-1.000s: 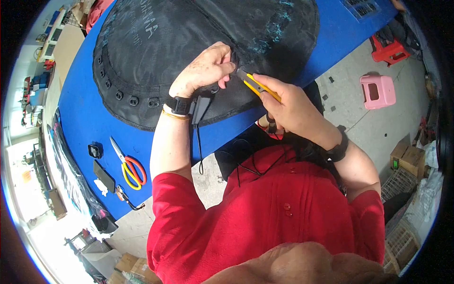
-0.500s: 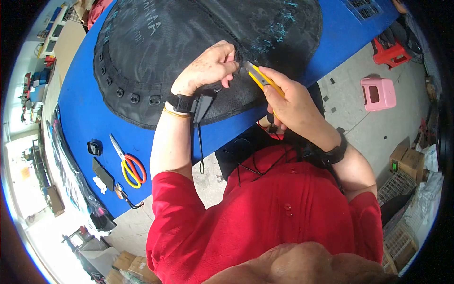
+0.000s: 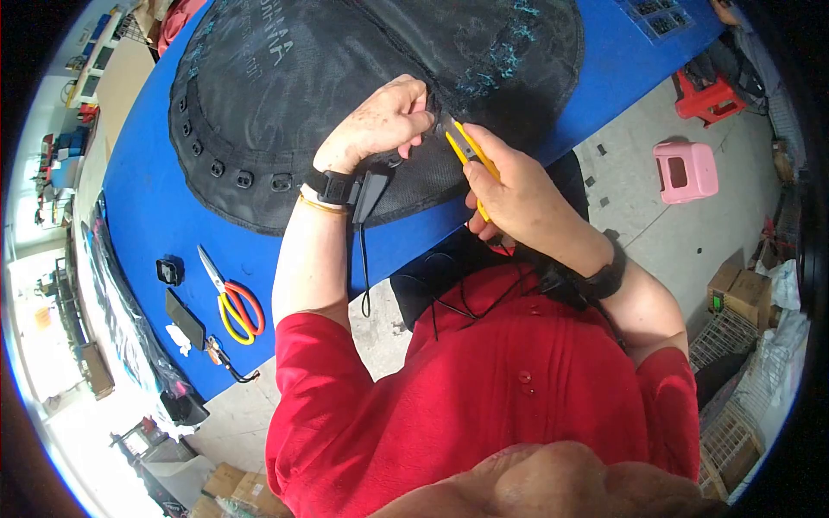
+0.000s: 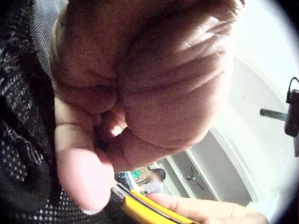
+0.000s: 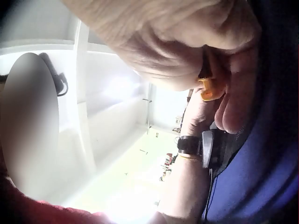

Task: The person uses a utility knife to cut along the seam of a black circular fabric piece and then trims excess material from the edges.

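Observation:
A large round black mesh cover [image 3: 285,104] with a seam and blue-green thread marks lies in front of me. My left hand [image 3: 380,125] has curled fingers, its thumb and fingers pinching the cover's fabric near the seam. The pinched bit is mostly hidden by the hand. Gripped in my right hand [image 3: 531,190] is a yellow utility knife [image 3: 471,154], its blade end pointing at the left fingertips. The left wrist view shows this knife [image 4: 140,207] close beside the left thumb [image 4: 86,179]. From the right wrist, the yellow handle end [image 5: 208,91] pokes out of the palm.
Scissors [image 3: 231,302] with red and yellow handles lie on the blue table [image 3: 142,207], left of my arm, near a small black square part [image 3: 169,271] and a dark flat block [image 3: 184,319]. A pink stool [image 3: 688,171] and red stool [image 3: 708,97] stand on the floor.
The right hand and knife shift slightly, and the knife handle now stands steeper in the head view. The left hand keeps its pinch in nearly the same spot.

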A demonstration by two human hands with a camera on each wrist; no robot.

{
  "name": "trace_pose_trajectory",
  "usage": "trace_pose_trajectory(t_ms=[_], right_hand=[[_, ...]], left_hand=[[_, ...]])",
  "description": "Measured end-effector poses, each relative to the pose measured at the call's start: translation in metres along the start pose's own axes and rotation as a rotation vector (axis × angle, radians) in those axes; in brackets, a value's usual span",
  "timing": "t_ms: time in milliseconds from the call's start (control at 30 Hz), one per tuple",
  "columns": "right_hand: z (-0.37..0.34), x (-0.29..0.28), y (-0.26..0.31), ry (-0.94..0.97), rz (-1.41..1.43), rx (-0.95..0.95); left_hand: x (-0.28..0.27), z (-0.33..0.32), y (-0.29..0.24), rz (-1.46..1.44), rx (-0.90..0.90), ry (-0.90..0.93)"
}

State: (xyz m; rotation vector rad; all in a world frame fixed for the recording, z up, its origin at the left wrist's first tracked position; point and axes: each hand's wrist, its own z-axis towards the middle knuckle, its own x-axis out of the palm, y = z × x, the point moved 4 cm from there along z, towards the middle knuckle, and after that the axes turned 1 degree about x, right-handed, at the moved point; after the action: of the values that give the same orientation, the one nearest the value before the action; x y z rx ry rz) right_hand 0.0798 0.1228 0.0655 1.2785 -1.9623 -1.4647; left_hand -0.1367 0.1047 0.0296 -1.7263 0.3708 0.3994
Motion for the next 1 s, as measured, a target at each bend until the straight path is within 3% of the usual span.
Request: trace_pose_trajectory(t_ms=[1000], right_hand=[[-0.008,-0.003,-0.012,0.063,-0.14,-0.078]], left_hand=[[0.004,0.001,0.003,-0.087,-0.008,-0.039]])
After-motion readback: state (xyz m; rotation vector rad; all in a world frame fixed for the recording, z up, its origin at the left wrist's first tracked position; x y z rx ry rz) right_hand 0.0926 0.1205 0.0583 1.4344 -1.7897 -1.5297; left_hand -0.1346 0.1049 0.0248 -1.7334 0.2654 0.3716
